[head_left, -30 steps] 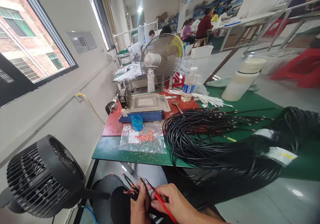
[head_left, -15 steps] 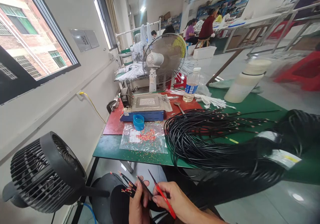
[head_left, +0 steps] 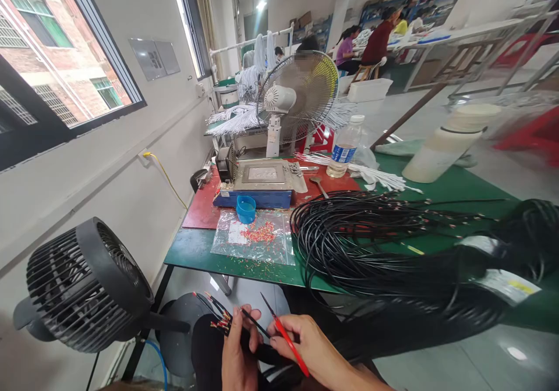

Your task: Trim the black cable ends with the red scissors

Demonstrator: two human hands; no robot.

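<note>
Low in the picture, below the table edge, my left hand (head_left: 238, 356) grips a bundle of black wires (head_left: 216, 315) whose red-tipped ends fan out up and to the left. My right hand (head_left: 308, 347) holds red-handled tweezers (head_left: 286, 338), their thin points aimed up-left, and pinches one black wire beside the bundle. Both hands touch each other at the fingers. A big coil of black cables (head_left: 371, 245) lies on the green table (head_left: 196, 251) just above my hands and runs off to the right.
A clear bag with small red pieces (head_left: 259, 237), a blue cap (head_left: 246, 208) and a blue-based device (head_left: 257, 184) lie on a red mat. A desk fan (head_left: 301, 97), water bottle (head_left: 345, 146), white jug (head_left: 445, 144) stand behind. A black floor fan (head_left: 87, 286) sits left. People work far back.
The view has shifted a little down and left. My hands stay together on the wires; the tweezers have tilted slightly and the wire ends have moved a bit lower in the picture.
</note>
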